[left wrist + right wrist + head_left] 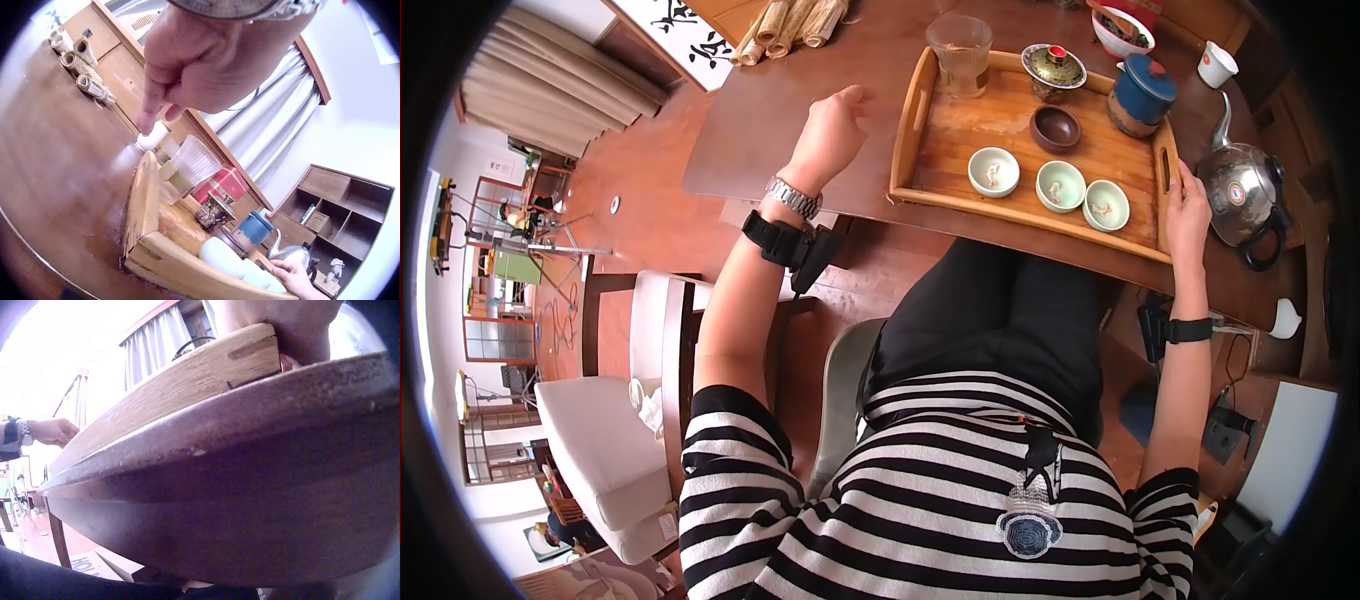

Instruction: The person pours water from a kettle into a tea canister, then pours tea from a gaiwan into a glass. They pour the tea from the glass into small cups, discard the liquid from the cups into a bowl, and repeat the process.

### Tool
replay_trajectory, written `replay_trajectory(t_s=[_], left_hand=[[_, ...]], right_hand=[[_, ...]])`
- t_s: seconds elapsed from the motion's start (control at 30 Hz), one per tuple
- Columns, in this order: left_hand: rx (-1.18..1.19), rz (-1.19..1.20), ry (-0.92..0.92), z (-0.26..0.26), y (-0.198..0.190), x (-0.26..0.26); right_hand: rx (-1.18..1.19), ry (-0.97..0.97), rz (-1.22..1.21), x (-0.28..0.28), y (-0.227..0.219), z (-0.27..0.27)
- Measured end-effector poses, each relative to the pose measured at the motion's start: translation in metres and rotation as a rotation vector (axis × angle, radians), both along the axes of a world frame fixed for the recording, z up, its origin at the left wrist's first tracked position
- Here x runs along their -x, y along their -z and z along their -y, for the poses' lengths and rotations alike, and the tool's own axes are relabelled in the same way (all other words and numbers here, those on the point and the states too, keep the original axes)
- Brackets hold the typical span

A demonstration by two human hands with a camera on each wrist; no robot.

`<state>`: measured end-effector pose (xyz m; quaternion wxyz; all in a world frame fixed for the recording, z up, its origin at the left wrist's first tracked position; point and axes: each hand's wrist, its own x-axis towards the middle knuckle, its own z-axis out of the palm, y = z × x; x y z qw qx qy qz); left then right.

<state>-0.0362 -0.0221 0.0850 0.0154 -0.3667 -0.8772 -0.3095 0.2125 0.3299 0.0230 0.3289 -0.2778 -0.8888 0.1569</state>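
Note:
A wooden tray (1020,215) lies near the table's front edge. My right hand (1189,215) grips its right end by the handle slot; in the right wrist view the tray's corner hides part of that hand. To the left of the tray, my left hand (830,140) is over the table, fingers loosely bent and holding nothing. Three pale green cups (994,172) stand along the tray's near side. Behind them are a small brown bowl (1055,128), a patterned lidded bowl (1053,70), a ribbed glass (962,60) with pale liquid and a blue-topped lidded jar (1142,95).
Right of the tray stands a shiny metal kettle (1245,195) with a long spout. Beyond the tray are a white bowl (1122,33) of dark leaves and a white cup (1217,65). Rolled bamboo slips (790,28) lie at the far left of the brown table (750,130).

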Motion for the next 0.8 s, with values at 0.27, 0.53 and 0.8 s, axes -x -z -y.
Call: replay_trajectory(t_s=[0.27, 0.53, 0.8], left_hand=[[-0.176, 0.183, -0.085, -0.003, -0.006, -0.01], [-0.271, 0.25, -0.199, -0.016, -0.029, -0.037], [-0.154, -0.152, -0.006, -0.029, -0.01, -0.08]], right_hand=[[-0.008, 0.006, 0.022, 0.0, 0.0, -0.001], [0.006, 0.012, 0.022, 0.0, -0.002, 0.001], [0.031, 0.02, 0.032, 0.0, 0.0, -0.001]])
